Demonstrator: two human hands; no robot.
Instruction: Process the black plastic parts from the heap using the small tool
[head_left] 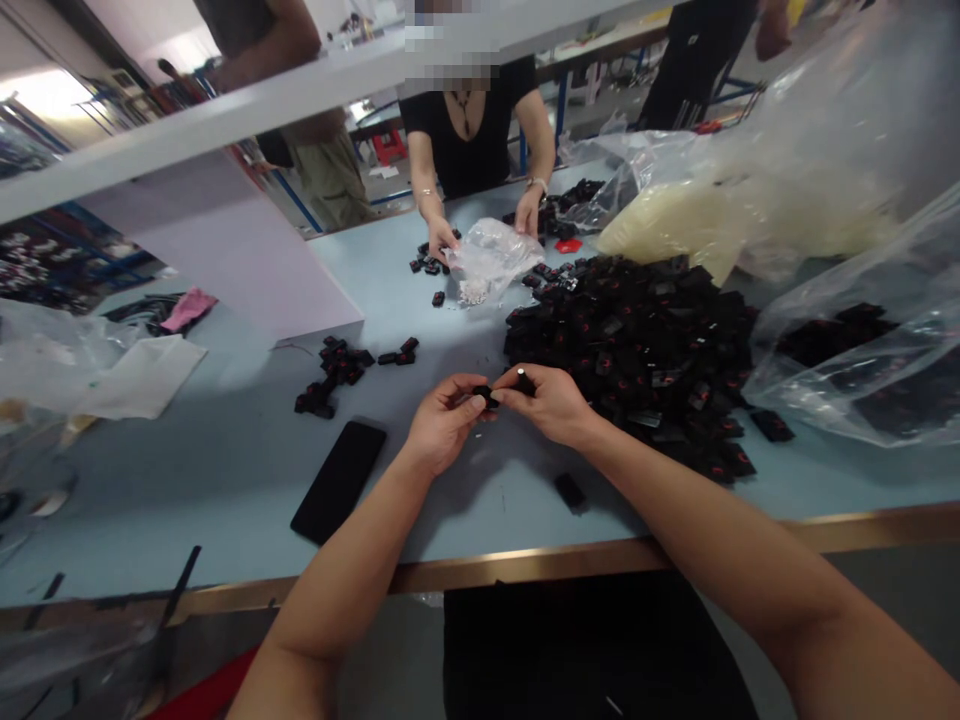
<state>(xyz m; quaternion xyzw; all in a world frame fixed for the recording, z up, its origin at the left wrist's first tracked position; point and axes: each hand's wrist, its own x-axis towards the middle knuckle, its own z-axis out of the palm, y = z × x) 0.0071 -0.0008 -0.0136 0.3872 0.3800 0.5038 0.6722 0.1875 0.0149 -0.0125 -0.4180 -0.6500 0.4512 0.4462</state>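
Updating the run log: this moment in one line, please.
left hand: holding small black part | right hand: same part, plus pale-ended black stick | pile of black pieces: right | phone: left

Soft, moderate light covers the blue table (pixel 217 470), casting diffuse shadows. A bright patch (pixel 56 92) washes out beyond its far left; the clear bag (pixel 862 370) at its right carries pale glare. Below its near edge, the view is dim. Blur and wide-angle stretching grow toward its ends.
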